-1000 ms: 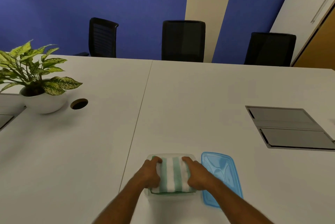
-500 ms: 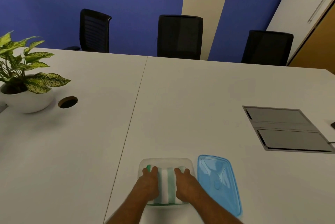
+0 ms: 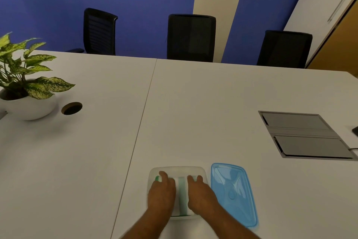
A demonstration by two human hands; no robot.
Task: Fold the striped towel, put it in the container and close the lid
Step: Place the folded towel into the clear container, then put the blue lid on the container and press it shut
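The folded green-and-white striped towel (image 3: 181,194) lies inside a clear plastic container (image 3: 177,169) near the table's front edge. My left hand (image 3: 161,194) presses flat on the towel's left part and my right hand (image 3: 199,195) on its right part, fingers pointing away from me. Only a narrow strip of towel shows between the hands. The blue lid (image 3: 233,193) rests flat on the table just right of the container, touched by neither hand.
A potted plant (image 3: 25,84) in a white bowl stands at far left beside a round cable hole (image 3: 71,108). A grey floor-box hatch (image 3: 306,135) is set into the table at right. Three black chairs (image 3: 190,37) line the far side.
The towel has gone down from above the container's rim into it. Both hands have closed in over it, covering more of the cloth. The camera has shifted slightly.
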